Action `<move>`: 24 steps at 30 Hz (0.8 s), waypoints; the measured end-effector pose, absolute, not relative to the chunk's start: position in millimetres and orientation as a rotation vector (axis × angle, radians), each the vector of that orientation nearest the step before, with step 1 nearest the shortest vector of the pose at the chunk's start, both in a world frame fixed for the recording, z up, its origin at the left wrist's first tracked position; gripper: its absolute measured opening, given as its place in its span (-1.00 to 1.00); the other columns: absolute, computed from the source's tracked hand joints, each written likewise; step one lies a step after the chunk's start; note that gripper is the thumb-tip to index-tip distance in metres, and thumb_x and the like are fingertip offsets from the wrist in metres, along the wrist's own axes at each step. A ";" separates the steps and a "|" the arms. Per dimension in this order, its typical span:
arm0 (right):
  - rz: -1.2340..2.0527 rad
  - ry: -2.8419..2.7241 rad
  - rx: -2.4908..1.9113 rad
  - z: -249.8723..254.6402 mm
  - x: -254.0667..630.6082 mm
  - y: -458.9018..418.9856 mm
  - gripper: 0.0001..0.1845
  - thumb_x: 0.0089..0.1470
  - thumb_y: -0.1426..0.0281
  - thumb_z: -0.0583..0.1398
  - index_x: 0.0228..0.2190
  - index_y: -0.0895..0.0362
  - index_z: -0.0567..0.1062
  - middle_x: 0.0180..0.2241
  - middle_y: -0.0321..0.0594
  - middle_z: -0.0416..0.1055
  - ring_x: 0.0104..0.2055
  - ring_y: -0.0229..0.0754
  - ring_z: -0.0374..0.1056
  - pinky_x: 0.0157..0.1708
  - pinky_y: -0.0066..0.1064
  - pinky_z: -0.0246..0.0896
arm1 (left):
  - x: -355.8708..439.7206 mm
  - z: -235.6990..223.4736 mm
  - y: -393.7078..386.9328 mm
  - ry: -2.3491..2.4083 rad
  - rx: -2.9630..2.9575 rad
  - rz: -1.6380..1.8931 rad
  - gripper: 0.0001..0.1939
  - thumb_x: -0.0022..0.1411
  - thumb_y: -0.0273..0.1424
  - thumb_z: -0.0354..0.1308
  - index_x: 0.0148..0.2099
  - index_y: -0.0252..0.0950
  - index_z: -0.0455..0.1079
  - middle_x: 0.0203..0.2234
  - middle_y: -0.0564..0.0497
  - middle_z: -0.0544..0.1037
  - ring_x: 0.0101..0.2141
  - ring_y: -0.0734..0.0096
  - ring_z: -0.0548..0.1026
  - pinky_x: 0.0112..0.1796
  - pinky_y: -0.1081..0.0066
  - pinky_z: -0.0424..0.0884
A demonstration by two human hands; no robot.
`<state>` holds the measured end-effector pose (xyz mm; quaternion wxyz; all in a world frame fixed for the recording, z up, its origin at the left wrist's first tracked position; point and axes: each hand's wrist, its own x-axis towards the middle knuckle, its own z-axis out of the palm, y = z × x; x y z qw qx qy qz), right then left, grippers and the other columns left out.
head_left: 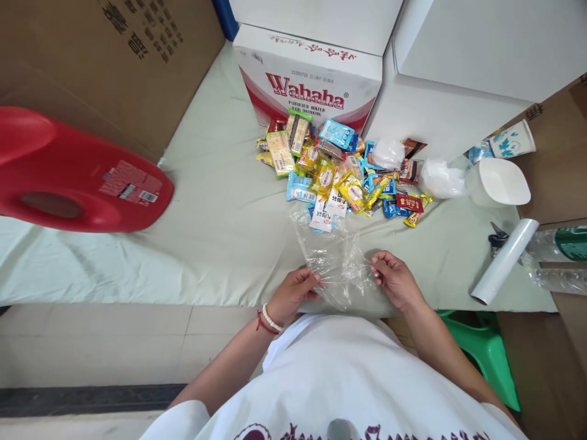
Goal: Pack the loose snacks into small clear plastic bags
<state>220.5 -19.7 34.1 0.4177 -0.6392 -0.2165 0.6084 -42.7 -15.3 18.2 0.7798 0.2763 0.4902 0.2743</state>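
A clear plastic bag (337,260) lies spread near the table's front edge, thin and crinkled. My left hand (296,288) pinches its left side between thumb and fingers, a beaded bracelet and a red cord on the wrist. On the opposite side, my right hand (392,278) grips the bag's edge with thumb and forefinger. Just beyond the bag's far end is a heap of small wrapped snacks (324,177) in yellow, blue, red and white packets. White packets (337,201) sit at the heap's near side, close to the bag.
A Wahaba carton (307,85) stands behind the snacks. On the left is a large red jug (77,177). To the right are a white bowl (502,182), a paper cup (513,139), a white roll (504,263), scissors (498,238) and plastic bottles (557,244). A green stool (488,348) stands below.
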 end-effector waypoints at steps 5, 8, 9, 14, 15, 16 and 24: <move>1.304 -0.598 -1.649 32.1 231.3 -20.7 -0.57 -0.17 0.11 0.48 -0.40 0.09 0.49 -0.52 -0.38 0.34 -0.55 -0.35 0.15 -0.60 -0.50 0.05 | -48.1 23.1 -17.0 1.135 0.527 0.625 -0.49 -0.06 0.05 0.44 -0.41 -0.28 0.41 -0.43 0.00 0.55 -0.34 0.31 0.55 -0.51 0.48 0.40; 1.245 -0.666 -1.696 29.0 249.1 -25.4 -0.59 -0.13 0.10 0.46 -0.39 0.09 0.49 -0.51 -0.37 0.35 -0.54 -0.34 0.16 -0.58 -0.48 0.06 | -63.5 23.0 -24.5 1.194 0.581 0.523 -0.45 -0.06 0.12 0.39 -0.41 -0.27 0.39 -0.46 -0.02 0.56 -0.40 0.31 0.54 -0.57 0.49 0.29; 1.235 -0.704 -1.713 27.3 255.5 -27.0 -0.59 -0.11 0.09 0.45 -0.39 0.09 0.49 -0.51 -0.36 0.35 -0.54 -0.33 0.16 -0.58 -0.47 0.07 | -71.0 23.7 -28.2 1.217 0.611 0.461 -0.44 -0.06 0.16 0.36 -0.43 -0.26 0.37 -0.48 -0.02 0.55 -0.42 0.31 0.53 -0.58 0.48 0.27; 1.209 -1.052 -1.830 24.1 280.5 -26.4 -0.65 0.05 0.08 0.34 -0.37 0.09 0.47 -0.54 -0.38 0.29 -0.55 -0.30 0.13 -0.53 -0.42 0.04 | -111.0 55.9 -43.6 1.363 1.147 0.090 -0.42 0.14 0.13 0.20 -0.61 -0.21 0.20 -0.75 0.08 0.31 -0.68 0.46 0.25 -0.59 0.43 0.06; 1.196 -1.150 -1.832 25.8 283.3 -23.9 -0.67 0.08 0.09 0.32 -0.36 0.09 0.48 -0.55 -0.38 0.27 -0.55 -0.29 0.13 -0.52 -0.41 0.03 | -112.8 68.7 -44.3 1.443 1.350 0.160 -0.44 0.22 0.06 0.17 -0.62 -0.21 0.18 -0.76 0.10 0.26 -0.69 0.47 0.19 -0.58 0.42 0.05; 1.176 -1.249 -1.824 28.5 285.3 -20.9 -0.69 0.11 0.10 0.30 -0.35 0.09 0.48 -0.55 -0.38 0.26 -0.53 -0.28 0.13 -0.50 -0.41 0.04 | -109.9 82.0 -43.8 1.515 1.572 0.314 -0.48 0.28 -0.03 0.16 -0.61 -0.20 0.20 -0.76 0.10 0.24 -0.68 0.47 0.17 -0.57 0.40 0.05; 0.950 -1.813 -1.652 56.9 289.0 2.4 -0.79 0.22 0.22 0.18 -0.29 0.09 0.53 -0.36 -0.25 0.51 -0.31 -0.15 0.41 -0.24 -0.35 0.30 | 34.3 96.4 12.6 0.393 2.687 0.985 -0.67 0.33 -0.51 0.11 0.09 -0.16 0.48 0.17 -0.10 0.53 0.23 0.18 0.40 0.27 0.06 0.23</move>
